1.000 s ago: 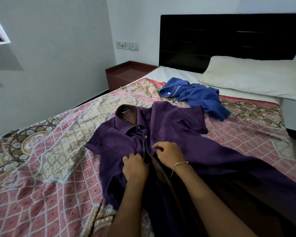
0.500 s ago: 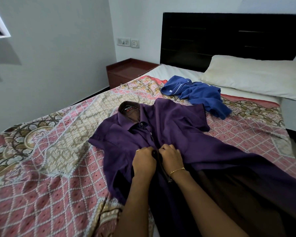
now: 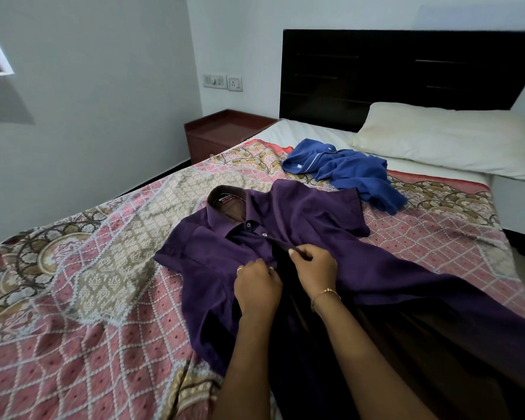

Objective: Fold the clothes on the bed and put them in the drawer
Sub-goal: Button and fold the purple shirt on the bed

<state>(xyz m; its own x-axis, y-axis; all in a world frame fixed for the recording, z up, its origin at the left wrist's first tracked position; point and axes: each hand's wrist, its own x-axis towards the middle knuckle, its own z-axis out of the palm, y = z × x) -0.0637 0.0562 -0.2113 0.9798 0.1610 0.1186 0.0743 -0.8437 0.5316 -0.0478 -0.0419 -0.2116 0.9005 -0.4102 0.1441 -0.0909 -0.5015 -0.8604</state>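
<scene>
Lying flat on the bed, the purple shirt has its front placket pinched by left hand and right hand.

The purple shirt runs off the near edge; the collar label's print is too small to read.
</scene>
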